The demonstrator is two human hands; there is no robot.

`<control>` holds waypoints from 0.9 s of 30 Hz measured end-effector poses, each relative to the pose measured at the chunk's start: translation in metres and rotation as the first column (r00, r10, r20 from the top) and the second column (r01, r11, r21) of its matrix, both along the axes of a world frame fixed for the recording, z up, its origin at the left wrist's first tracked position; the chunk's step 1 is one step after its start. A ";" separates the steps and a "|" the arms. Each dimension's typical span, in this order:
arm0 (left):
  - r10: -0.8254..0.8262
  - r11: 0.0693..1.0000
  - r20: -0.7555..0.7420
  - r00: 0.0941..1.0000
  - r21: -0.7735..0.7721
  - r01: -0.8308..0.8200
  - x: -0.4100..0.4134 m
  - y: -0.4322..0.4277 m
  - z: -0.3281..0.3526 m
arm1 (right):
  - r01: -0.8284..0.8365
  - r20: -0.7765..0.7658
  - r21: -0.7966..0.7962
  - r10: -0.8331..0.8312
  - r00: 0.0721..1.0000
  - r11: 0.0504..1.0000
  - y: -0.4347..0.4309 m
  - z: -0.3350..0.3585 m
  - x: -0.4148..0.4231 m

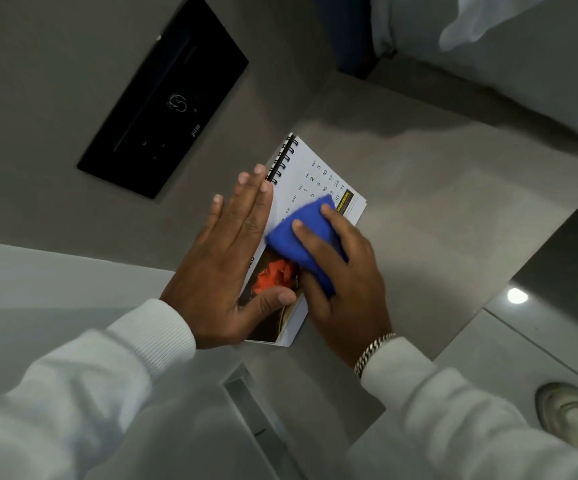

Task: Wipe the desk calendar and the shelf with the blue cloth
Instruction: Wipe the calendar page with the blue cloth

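A spiral-bound desk calendar (pixel 310 174) lies flat on the grey shelf (pixel 429 209), its date grid at the far end and an orange picture at the near end. My left hand (pixel 225 261) rests flat along the calendar's left edge, fingers spread, thumb pressing on the picture. My right hand (pixel 343 271) grips a bunched blue cloth (pixel 298 237) and presses it on the middle of the calendar page. The cloth hides part of the dates.
A black wall panel (pixel 163 98) with faint symbols is set in the grey wall to the far left. A white cloth-like thing (pixel 488 22) hangs at the top right. My shoe (pixel 574 414) shows on the glossy floor at the bottom right.
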State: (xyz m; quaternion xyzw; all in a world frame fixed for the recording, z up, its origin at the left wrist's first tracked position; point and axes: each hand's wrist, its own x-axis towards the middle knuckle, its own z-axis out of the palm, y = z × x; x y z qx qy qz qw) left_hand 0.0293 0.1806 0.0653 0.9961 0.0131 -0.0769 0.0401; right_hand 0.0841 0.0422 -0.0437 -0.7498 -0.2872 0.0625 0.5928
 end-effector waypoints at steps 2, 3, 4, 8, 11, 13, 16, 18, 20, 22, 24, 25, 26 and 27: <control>0.001 1.000 0.001 1.000 -0.006 -0.001 0.000 0.001 -0.001 | 0.077 0.001 0.029 -0.077 0.997 0.997 0.008 0.007 0.021; 0.002 1.000 0.000 1.000 -0.009 -0.002 0.000 0.001 -0.001 | 0.117 -0.003 0.041 -0.117 0.993 0.992 0.011 0.010 0.031; 0.002 1.000 0.000 1.000 -0.011 -0.002 0.000 0.001 -0.001 | 0.152 -0.016 0.048 -0.152 0.988 0.987 0.013 0.013 0.040; 0.003 1.000 0.013 1.000 0.017 -0.003 0.000 0.002 -0.003 | 0.177 -0.078 0.001 -0.176 0.981 0.984 0.011 0.013 0.046; 0.022 0.998 0.020 1.000 0.061 -0.024 -0.001 0.003 -0.004 | 0.028 -0.169 -0.093 -0.044 0.985 0.995 -0.006 0.005 0.015; 0.010 0.996 0.014 1.000 0.087 -0.011 -0.001 0.003 -0.004 | -0.092 -0.197 -0.144 0.063 0.978 0.985 -0.022 -0.002 -0.007; -0.007 0.996 0.015 1.000 0.090 0.006 0.001 0.001 -0.002 | -0.252 -0.221 -0.168 0.213 0.952 0.953 -0.038 -0.004 -0.019; -0.003 0.996 0.021 1.000 0.084 0.001 0.001 -0.001 0.001 | -0.315 -0.234 -0.188 0.269 0.934 0.930 -0.045 0.003 -0.014; 0.002 0.993 0.010 1.000 0.121 -0.003 0.001 -0.004 0.004 | -0.344 -0.236 -0.222 0.292 0.927 0.912 -0.054 0.014 0.001; 0.016 0.985 -0.003 1.000 0.172 -0.015 0.001 -0.008 0.010 | -0.358 -0.195 -0.270 0.313 0.930 0.894 -0.065 0.026 0.025; 0.029 0.976 -0.019 0.999 0.216 -0.025 0.004 -0.012 0.013 | -0.343 -0.107 -0.349 0.327 0.939 0.872 -0.076 0.035 0.055; 0.038 0.971 -0.025 0.999 0.239 -0.030 0.005 -0.014 0.014 | -0.330 -0.056 -0.399 0.336 0.940 0.856 -0.082 0.039 0.071; 0.047 0.965 -0.030 0.998 0.258 -0.037 0.005 -0.016 0.015 | -0.315 -0.010 -0.452 0.348 0.937 0.834 -0.088 0.043 0.086; 0.058 0.961 -0.030 0.998 0.273 -0.048 0.005 -0.017 0.015 | -0.294 0.036 -0.506 0.361 0.932 0.811 -0.093 0.046 0.100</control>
